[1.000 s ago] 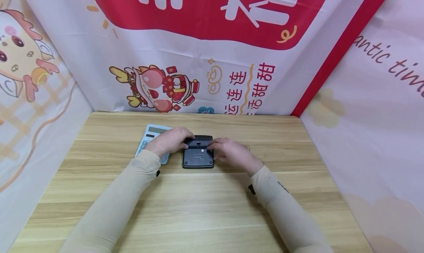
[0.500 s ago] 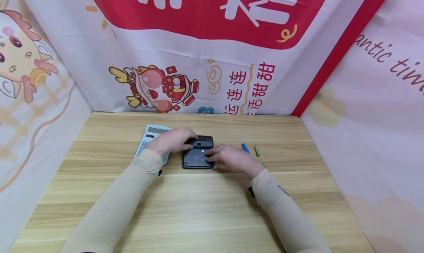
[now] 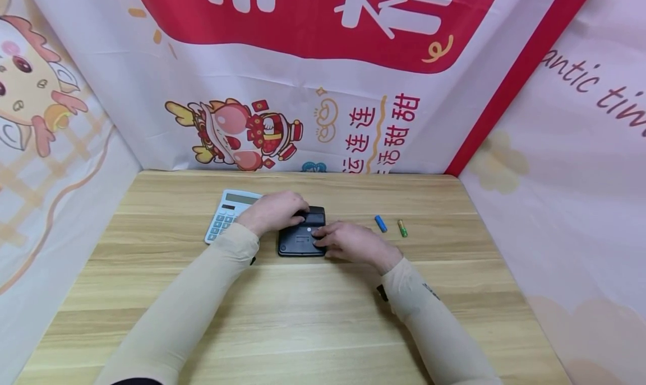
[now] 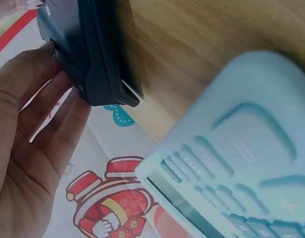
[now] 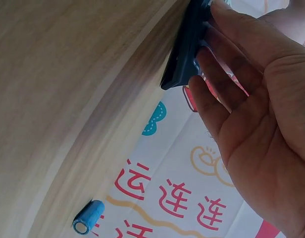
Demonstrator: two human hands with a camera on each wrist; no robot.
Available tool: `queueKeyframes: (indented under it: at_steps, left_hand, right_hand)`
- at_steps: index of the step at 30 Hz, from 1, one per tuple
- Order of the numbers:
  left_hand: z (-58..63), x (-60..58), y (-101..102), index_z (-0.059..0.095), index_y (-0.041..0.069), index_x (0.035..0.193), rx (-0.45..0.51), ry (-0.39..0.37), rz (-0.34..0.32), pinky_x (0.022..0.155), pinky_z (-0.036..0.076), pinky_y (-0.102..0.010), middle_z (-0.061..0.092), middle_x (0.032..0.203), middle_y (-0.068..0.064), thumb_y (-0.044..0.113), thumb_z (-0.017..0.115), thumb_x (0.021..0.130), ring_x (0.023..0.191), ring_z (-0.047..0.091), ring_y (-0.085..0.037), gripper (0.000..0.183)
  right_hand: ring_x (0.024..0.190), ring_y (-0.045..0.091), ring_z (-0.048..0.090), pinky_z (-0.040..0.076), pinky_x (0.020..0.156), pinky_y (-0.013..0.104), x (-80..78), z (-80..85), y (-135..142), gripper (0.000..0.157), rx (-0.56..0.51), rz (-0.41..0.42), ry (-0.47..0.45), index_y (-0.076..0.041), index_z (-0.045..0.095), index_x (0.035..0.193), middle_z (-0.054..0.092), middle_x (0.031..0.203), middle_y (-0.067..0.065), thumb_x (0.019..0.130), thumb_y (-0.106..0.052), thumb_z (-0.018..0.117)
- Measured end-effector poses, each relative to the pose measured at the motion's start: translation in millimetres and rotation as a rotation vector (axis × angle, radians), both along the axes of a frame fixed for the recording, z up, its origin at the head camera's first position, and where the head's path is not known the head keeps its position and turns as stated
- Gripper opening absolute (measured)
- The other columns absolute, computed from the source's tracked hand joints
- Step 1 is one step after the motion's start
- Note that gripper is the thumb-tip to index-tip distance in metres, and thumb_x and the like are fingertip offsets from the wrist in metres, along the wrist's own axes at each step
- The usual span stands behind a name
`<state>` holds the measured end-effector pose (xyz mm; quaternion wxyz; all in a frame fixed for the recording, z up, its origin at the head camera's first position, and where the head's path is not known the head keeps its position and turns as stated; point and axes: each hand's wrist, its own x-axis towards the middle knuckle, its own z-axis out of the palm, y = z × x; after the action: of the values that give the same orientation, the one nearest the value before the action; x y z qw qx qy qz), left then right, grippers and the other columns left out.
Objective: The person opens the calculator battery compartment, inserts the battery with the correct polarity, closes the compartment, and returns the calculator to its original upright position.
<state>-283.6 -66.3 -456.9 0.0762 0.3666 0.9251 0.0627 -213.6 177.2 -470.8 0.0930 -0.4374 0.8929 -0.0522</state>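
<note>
A black calculator (image 3: 295, 240) lies face down on the wooden table, its back with rubber feet and a raised upper part turned up. My left hand (image 3: 278, 208) reaches over its upper left, thumb and fingertips touching the raised part. Fairly straight fingers (image 4: 41, 106) show against its edge in the left wrist view. On its right side rest the fingertips of my right hand (image 3: 353, 242); the right wrist view shows these fingers (image 5: 214, 74) extended along its edge. What lies under the left fingers is hidden.
A light blue calculator (image 3: 222, 219) lies face up at the left, partly under my left forearm. To the right lie a blue battery (image 3: 381, 223) and a green battery (image 3: 402, 228). A printed cloth (image 3: 303, 77) hangs behind the table (image 3: 303, 318).
My left hand has slid right over the black calculator's raised part. The right hand has drawn down its right side. Both batteries, hidden at first, now show; they have shifted slightly right since half a second ago.
</note>
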Motion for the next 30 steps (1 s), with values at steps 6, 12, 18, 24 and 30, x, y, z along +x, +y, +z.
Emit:
queueKeyframes:
  at_steps: [6,12,18,24,30]
  left_hand:
    - [3.2,-2.2,5.1,0.079,0.019,0.117,-0.010,0.023,-0.019,0.096,0.063,-0.040,0.079,0.114,0.000,0.030,0.076,0.098,0.101,0.071,-0.015,0.022]
    - [10.2,-1.5,10.0,0.080,0.018,0.117,-0.051,0.013,-0.018,0.096,0.062,-0.040,0.079,0.112,0.000,0.032,0.080,0.095,0.099,0.071,-0.015,0.026]
    - [12.0,-2.6,16.5,0.080,0.017,0.113,-0.085,0.020,-0.003,0.089,0.063,-0.038,0.078,0.102,0.001,0.035,0.082,0.092,0.089,0.068,-0.016,0.027]
    - [10.5,-4.1,21.5,0.080,0.018,0.110,-0.107,0.032,0.000,0.084,0.063,-0.033,0.075,0.095,0.003,0.034,0.081,0.092,0.082,0.065,-0.015,0.024]
    - [7.7,-8.4,20.3,0.081,0.017,0.105,-0.106,0.055,-0.059,0.080,0.063,-0.033,0.076,0.091,0.001,0.024,0.077,0.094,0.079,0.065,-0.015,0.014]
  right_hand:
    - [0.144,0.017,0.058,0.050,0.120,0.036,-0.6,-0.1,-0.2,0.038,0.012,-0.017,-0.019,-0.024,0.071,0.138,0.061,0.155,-0.004,0.100,-0.028,0.074]
    - [0.145,0.016,0.057,0.049,0.121,0.036,-2.3,-1.5,0.2,0.039,0.013,-0.019,-0.031,-0.024,0.070,0.139,0.060,0.156,-0.005,0.101,-0.029,0.073]
    - [0.145,0.017,0.057,0.048,0.121,0.037,-3.1,-1.7,1.4,0.038,-0.008,-0.004,-0.031,-0.022,0.070,0.138,0.060,0.155,-0.003,0.101,-0.027,0.073]
    - [0.145,0.017,0.057,0.049,0.121,0.037,-2.8,-1.7,1.3,0.037,-0.018,-0.008,-0.040,-0.021,0.071,0.138,0.061,0.155,-0.002,0.101,-0.026,0.073]
    - [0.144,0.017,0.058,0.049,0.121,0.037,-1.5,-1.5,-0.4,0.036,-0.017,-0.005,-0.037,-0.021,0.072,0.137,0.063,0.153,-0.003,0.101,-0.025,0.073]
